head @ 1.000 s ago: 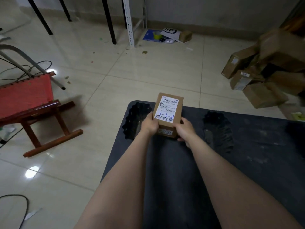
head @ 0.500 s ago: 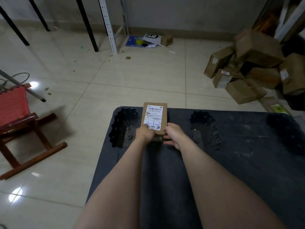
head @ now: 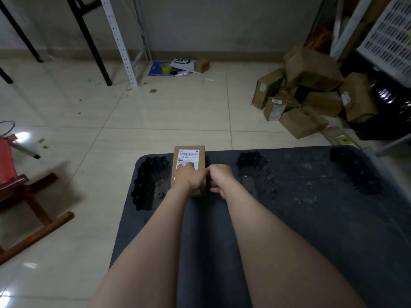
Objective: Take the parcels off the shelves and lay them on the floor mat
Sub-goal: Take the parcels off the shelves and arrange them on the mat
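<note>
A small brown cardboard parcel (head: 189, 152) with a white barcode label lies flat on the dark floor mat (head: 311, 218), at the mat's far edge between two moulded hollows. My left hand (head: 188, 177) rests on top of it, fingers spread over the label. My right hand (head: 221, 177) sits against the parcel's right side, fingers curled at its edge and thumb at its near corner. Both forearms reach in from the bottom of the view.
A heap of brown boxes (head: 311, 92) lies on the tiles at the back right, next to a black bag (head: 391, 101) and a white crate (head: 391, 30). A white shelf upright (head: 120, 41) and black legs stand at the back. A red stool (head: 13, 174) is at left.
The parcel went from tilted up in both hands to lying flat on the mat. My left hand moved from its side onto its top. The view tilted up and right.
</note>
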